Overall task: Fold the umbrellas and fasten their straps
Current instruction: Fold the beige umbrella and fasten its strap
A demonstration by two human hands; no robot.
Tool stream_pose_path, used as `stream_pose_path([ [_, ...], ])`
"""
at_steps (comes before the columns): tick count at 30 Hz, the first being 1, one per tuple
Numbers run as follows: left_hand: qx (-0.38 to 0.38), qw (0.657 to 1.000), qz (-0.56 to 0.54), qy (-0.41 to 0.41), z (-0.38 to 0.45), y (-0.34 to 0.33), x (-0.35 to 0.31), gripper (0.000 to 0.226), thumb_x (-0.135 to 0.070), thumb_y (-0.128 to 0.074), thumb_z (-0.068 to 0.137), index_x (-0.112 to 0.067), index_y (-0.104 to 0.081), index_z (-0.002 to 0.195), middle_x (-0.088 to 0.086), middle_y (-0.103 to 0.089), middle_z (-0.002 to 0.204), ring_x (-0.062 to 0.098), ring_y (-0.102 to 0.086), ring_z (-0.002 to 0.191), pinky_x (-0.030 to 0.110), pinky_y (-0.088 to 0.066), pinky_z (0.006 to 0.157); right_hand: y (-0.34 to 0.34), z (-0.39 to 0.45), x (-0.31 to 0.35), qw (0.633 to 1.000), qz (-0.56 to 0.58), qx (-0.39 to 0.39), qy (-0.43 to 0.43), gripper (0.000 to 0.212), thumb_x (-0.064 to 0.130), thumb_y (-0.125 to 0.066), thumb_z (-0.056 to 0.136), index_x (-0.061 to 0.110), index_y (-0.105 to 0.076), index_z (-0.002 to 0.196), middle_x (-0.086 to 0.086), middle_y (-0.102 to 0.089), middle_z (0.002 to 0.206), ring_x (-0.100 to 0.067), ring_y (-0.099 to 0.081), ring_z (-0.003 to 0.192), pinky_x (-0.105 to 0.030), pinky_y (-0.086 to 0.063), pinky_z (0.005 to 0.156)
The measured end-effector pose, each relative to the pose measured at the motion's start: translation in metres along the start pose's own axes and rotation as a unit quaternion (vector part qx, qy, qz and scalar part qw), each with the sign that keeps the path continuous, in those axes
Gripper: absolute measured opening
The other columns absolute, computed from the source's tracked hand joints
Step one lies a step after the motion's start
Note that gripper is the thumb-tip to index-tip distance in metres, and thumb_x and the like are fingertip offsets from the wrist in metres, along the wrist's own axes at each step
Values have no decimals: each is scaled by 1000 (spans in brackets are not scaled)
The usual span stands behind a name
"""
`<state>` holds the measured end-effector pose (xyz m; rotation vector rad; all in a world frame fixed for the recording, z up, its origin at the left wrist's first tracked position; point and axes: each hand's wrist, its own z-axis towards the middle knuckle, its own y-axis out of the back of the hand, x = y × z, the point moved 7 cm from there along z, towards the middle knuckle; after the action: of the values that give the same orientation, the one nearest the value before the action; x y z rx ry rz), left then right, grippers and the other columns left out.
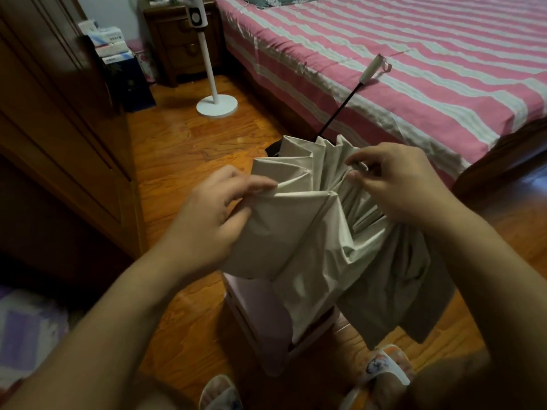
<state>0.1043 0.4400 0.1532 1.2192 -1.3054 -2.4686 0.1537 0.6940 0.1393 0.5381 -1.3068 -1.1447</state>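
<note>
Midway through folding, by the look of it: beige umbrella point(319, 220) collapsed but not yet rolled, canopy bunched in loose pleats, strap not visibly fastened. Held above the wooden floor point(183, 149) in front of the striped bed point(414, 54), black shaft point(337, 113) angled away, pale handle point(370, 69) resting at the mattress edge. Left hand point(213, 214) pinching one pleat edge between thumb and fingertips; right hand point(396, 179) pinching another fold near a rib tip. Thin, matte, crisp fabric, creasing sharply along the ribs, drooping in soft panels below. Still to do: gathering pleats, wrapping, fastening. Pink boxy thing point(254, 315) beneath, identity unclear. No second umbrella clearly identifiable.
</note>
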Motion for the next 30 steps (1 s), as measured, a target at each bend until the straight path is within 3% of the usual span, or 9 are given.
stream_pose_path([
  [5,-124,981,-146,32,2,-10,13,34,-4,-65,96,-29,-66,118,-12,-65,103,8,-64,97,14,-49,79,-3,-1,2,1000,-9,5,17,21,26,-71,94,24,-75,115,1,-63,97,-22,-61,93,-44,-52,84],
  [8,-180,978,-105,-25,3,-5,11,24,0,-67,94,-17,-70,111,-6,-67,101,10,-65,93,21,-52,78,-4,-1,-3,1000,-15,-6,18,20,27,-73,93,25,-76,113,1,-62,93,-24,-61,92,-42,-51,82],
  [11,-200,973,8,-112,2,-3,3,17,3,-66,94,-5,-71,108,1,-66,100,0,-57,89,12,-42,76,-3,0,-8,1000,-12,-14,8,19,27,-72,93,25,-75,112,1,-62,93,-24,-61,91,-40,-51,82],
  [14,-170,982,40,-77,4,-8,12,24,-11,-65,97,-13,-67,121,-3,-62,105,0,-54,77,14,-44,69,-2,1,-13,1000,-14,-17,-2,21,26,-72,94,24,-75,114,1,-63,93,-21,-60,90,-35,-45,80],
  [18,-15,992,-95,88,5,-22,39,55,-49,-67,88,-46,-45,139,-17,-58,112,6,-60,91,20,-54,74,2,1,-13,1000,-19,-14,-2,21,26,-72,94,21,-76,114,-1,-65,96,-19,-60,90,-36,-47,81],
  [22,115,988,-58,89,-1,-37,47,92,-37,-80,81,-58,-20,148,-21,-56,119,-1,-62,99,29,-58,87,3,-1,-10,1000,-11,-6,1,21,27,-72,94,23,-75,114,0,-65,97,-20,-61,93,-44,-52,86],
  [26,108,993,-9,35,-1,-42,39,86,-41,-71,90,-63,-13,149,-25,-50,128,-7,-57,108,30,-55,93,4,-2,-3,1000,-6,-4,16,19,26,-73,93,25,-76,112,6,-61,92,-18,-60,91,-45,-52,84],
  [30,90,996,14,-12,0,-47,19,63,-44,-60,96,-58,-30,149,-21,-49,125,1,-55,104,31,-55,88,3,-4,5,999,-4,-12,34,20,23,-75,92,23,-77,111,8,-61,91,-18,-61,91,-44,-52,83],
])
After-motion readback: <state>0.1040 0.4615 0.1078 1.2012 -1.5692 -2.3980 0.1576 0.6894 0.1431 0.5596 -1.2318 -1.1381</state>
